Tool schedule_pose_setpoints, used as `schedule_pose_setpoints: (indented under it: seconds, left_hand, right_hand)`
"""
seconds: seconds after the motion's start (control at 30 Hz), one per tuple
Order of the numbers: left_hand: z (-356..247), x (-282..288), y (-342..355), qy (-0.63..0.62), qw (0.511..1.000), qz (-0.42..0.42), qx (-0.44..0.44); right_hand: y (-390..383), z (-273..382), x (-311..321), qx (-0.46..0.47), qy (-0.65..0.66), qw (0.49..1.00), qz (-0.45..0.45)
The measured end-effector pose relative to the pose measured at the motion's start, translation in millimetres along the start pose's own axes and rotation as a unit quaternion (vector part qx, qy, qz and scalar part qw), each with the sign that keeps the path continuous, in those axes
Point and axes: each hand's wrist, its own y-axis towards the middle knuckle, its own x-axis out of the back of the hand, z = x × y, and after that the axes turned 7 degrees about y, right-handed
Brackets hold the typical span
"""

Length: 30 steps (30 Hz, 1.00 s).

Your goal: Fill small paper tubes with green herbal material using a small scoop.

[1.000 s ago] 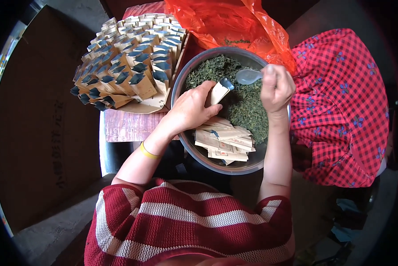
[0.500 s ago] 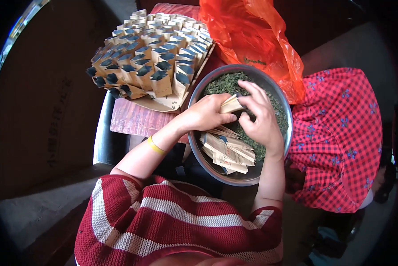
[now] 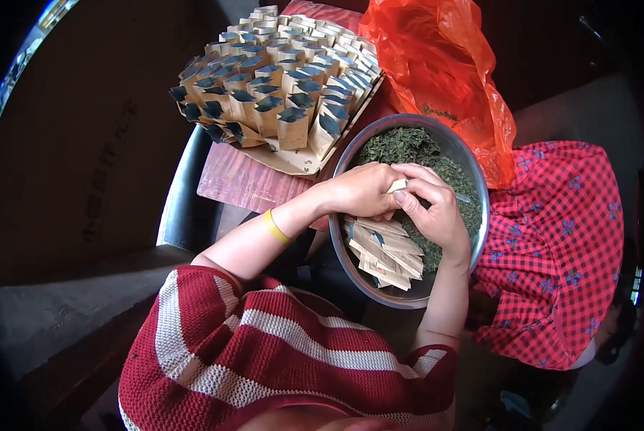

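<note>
Over a round metal bowl (image 3: 483, 237), both hands meet at one small brown paper packet (image 3: 397, 186). My left hand (image 3: 361, 189) is closed around it, so only its pale top edge shows. Pressed to that edge are the thumb and fingers of my right hand (image 3: 437, 215), also closed. Dried green crumbled leaves (image 3: 401, 146) lie in the bowl beneath. Flat paper packets (image 3: 388, 255) rest in a loose pile at the bowl's near left, just below my left hand. A thin shiny piece (image 3: 463, 199) by my right fingers is too small to make out.
Many upright open packets with dark linings (image 3: 268, 108) crowd a cardboard tray (image 3: 293, 162) on a reddish board (image 3: 243, 179) at the far left. A red plastic bag (image 3: 437, 65) with leaf bits stands behind the bowl. Red checked cloth (image 3: 552, 244) is at the right.
My right hand, earlier apart with fingers spread, has closed in on the packet. The packet is now mostly covered by both hands. The whole view has shifted, moving the scene rightward.
</note>
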Motion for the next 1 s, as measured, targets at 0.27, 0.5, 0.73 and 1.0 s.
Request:
schedule_pose_setpoints:
  seconds: [0.27,0.5,0.73,1.0]
  left_hand:
    - [4.2,-2.2,3.6,0.074,0.996,-0.044,-0.003]
    - [4.5,-4.9,4.5,0.152,0.988,0.030,0.002]
    - [77.3,-50.7,29.6,0.025,0.987,0.078,-0.142]
    - [105.4,-88.8,59.1,0.615,0.779,-0.125,0.020]
  right_hand:
    - [-14.5,7.7,39.6,-0.101,-0.079,0.978,-0.164]
    - [42.0,65.5,9.9,0.013,-0.034,0.967,-0.252]
    - [120.0,55.2,-80.2,0.171,-0.247,0.953,-0.030]
    - [124.4,59.6,-112.5,0.183,-0.245,0.952,0.025]
